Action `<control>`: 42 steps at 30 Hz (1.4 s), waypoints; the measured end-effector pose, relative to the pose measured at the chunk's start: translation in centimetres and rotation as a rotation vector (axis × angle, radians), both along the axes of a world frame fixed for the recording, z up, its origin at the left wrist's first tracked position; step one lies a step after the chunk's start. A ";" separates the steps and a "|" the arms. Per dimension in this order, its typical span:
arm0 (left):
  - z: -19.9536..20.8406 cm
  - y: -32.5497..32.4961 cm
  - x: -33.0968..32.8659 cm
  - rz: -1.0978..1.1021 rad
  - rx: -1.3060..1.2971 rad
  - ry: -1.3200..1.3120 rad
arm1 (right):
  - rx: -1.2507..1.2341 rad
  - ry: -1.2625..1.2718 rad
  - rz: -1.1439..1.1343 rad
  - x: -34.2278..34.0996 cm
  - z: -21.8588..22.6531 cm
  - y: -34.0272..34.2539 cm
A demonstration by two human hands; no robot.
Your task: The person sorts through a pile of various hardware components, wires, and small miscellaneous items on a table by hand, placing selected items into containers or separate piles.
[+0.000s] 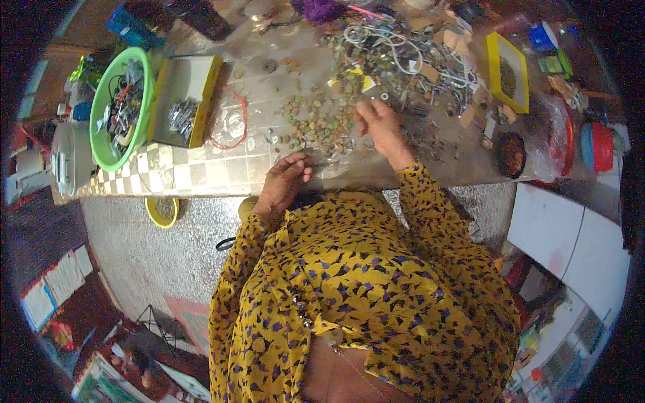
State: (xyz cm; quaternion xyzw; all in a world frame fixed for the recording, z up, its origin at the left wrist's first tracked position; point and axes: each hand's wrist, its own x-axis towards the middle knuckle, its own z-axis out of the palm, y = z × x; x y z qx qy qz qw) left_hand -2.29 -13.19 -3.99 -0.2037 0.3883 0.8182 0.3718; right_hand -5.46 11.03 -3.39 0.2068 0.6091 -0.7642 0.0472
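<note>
— What's happening at the tiled table (201,171)?

— A person sorts scrap. The right hand (381,127), fingers curled, pinches something tiny above the spread of small greenish pieces (316,124); the left hand (285,180) rests loosely cupped at the edge; I can't tell what it holds.

— And the containers?

— A green basin (111,101) and yellow box (181,101) hold separated metal parts.

1. A green plastic basin (101,107) at the table's (201,171) left end, filled with tangled metal odds and wires.
2. Just beside it, an open yellow box (208,94) holding a heap of nails.
3. A red loop of cord (240,121) lying near that box.
4. A yellow tray (496,70) on the far right of the table.
5. A small yellow bowl (161,213) on the speckled floor (148,255), below the table edge.
6. A red lid (600,146) at the far right.
</note>
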 end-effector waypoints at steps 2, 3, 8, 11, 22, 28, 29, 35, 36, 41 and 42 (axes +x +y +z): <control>0.4 0.4 -0.1 -0.031 -0.026 0.007 | 0.053 0.021 -0.031 0.4 -0.1 0.2; 0.6 0.2 -0.2 -0.064 -0.055 0.019 | 0.032 0.039 -0.031 0.6 0.1 0.6; 0.0 0.3 0.0 -0.080 -0.051 0.055 | -0.054 0.042 -0.139 1.8 1.3 3.3; -0.1 0.3 -0.4 -0.119 -0.071 0.051 | -0.005 0.005 -0.086 3.6 0.9 6.5; 0.9 1.1 -0.9 -0.175 -0.176 0.057 | -0.261 -0.010 -0.758 10.8 -2.0 18.4; -0.6 0.5 -1.0 -0.197 -0.083 0.069 | 0.423 -0.112 -0.849 14.9 -2.2 25.2; -0.1 0.8 -1.0 -0.202 -0.105 0.064 | 0.422 -0.101 -0.889 15.3 -1.0 25.4; 0.3 0.8 -1.1 -0.229 -0.141 0.062 | 1.203 -0.277 -0.765 16.8 -1.1 30.0; 0.9 0.8 -1.2 -0.233 -0.165 0.057 | 1.228 -0.301 -0.753 16.6 -1.2 30.5; 1.8 1.0 -1.0 -0.239 -0.175 0.095 | 1.321 -0.420 -0.684 16.4 -1.5 32.8; 2.0 0.9 -0.9 -0.231 -0.193 0.080 | 1.332 -0.429 -0.668 16.2 -1.5 33.0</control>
